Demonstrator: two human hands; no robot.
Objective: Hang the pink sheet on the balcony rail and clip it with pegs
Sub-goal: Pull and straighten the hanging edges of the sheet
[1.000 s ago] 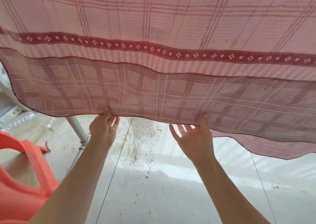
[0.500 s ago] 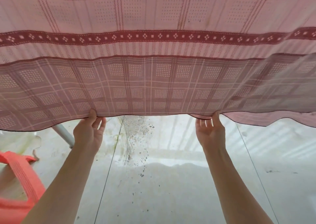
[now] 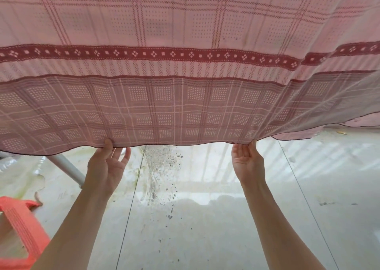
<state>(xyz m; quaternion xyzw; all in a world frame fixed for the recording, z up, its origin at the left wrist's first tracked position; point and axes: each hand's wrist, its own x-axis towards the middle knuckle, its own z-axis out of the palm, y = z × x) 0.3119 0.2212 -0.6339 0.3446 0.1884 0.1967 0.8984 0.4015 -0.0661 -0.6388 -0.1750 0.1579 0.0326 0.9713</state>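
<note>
Pink sheet (image 3: 185,68) spread overhead across the upper view, lower hem hanging above a pale tiled floor (image 3: 205,228). Left hand (image 3: 106,166) raised to the hem, thumb on the near face, fingers behind, pinching the edge. Right hand (image 3: 247,162) raised likewise, palm turned inward, thumb and fingertips pinching the hem. Orange plastic chair (image 3: 22,228) at lower left, beside a white pole (image 3: 67,169).

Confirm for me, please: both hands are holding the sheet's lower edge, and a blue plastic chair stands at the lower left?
Not quite: the head view shows the plastic chair is orange-red, not blue. The left hand and right hand do hold the sheet's lower edge.
</note>
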